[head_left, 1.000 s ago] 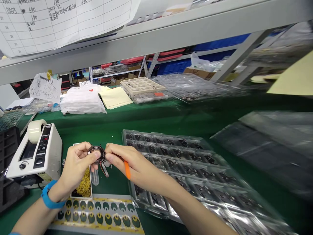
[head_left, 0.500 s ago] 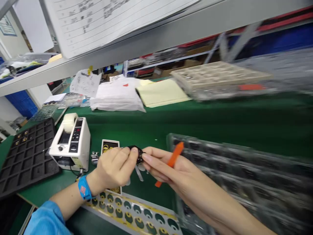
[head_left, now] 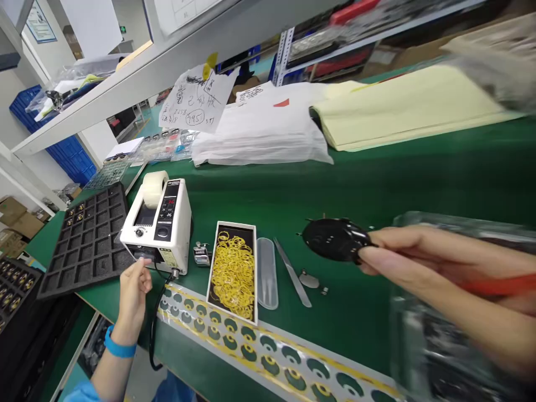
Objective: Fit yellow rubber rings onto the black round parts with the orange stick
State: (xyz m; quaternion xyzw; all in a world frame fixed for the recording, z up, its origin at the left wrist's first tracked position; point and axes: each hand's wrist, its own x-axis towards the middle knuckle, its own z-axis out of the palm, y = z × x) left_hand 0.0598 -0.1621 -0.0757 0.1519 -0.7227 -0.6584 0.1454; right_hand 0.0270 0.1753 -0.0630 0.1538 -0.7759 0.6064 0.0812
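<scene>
My right hand [head_left: 419, 257] pinches the edge of a glossy black oval part [head_left: 335, 239] with small pins, held over the green mat. An orange tool [head_left: 502, 285], blurred, lies across the same palm. At the front of the white tape dispenser [head_left: 167, 223], my left hand [head_left: 134, 282] has its index finger and thumb together at the tape outlet; whatever is between the fingertips is too small to make out. A white box of yellow rings [head_left: 234, 273] sits between the hands, beside a clear plastic strip [head_left: 267, 273] and tweezers [head_left: 293, 273].
A black compartment tray [head_left: 94, 240] lies left of the dispenser. Along the front edge runs a sheet of stickers [head_left: 270, 349]. Clear plastic trays [head_left: 444, 357] are at the right. White sheets [head_left: 259, 137] and yellow paper [head_left: 410, 109] lie behind, below a grey shelf beam [head_left: 125, 72].
My left hand has let go of the black part and moved left to the dispenser. My right hand still holds the part, now farther right in view. The view has shifted left.
</scene>
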